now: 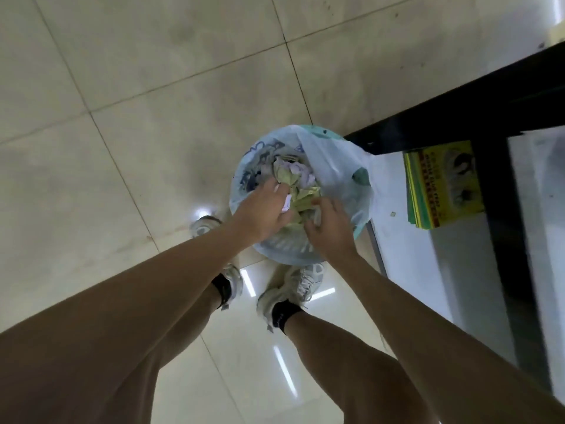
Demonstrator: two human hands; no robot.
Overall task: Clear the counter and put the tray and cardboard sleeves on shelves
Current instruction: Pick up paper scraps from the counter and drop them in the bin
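A round green waste bin [328, 135] lined with a white printed plastic bag [336, 169] stands on the floor just in front of my feet. Crumpled paper and wrappers [296, 179] fill it to the top. My left hand [263, 209] presses down on the rubbish from the left, fingers curled into it. My right hand [328, 228] is on the near right side of the pile, fingers bent around crumpled paper. No tray or cardboard sleeves are in view.
A black-framed counter or cabinet [495, 185] with glass panels runs along the right. A stack of yellow-green printed cards [443, 185] lies on its low white shelf. Beige floor tiles [137, 117] spread to the left and beyond.
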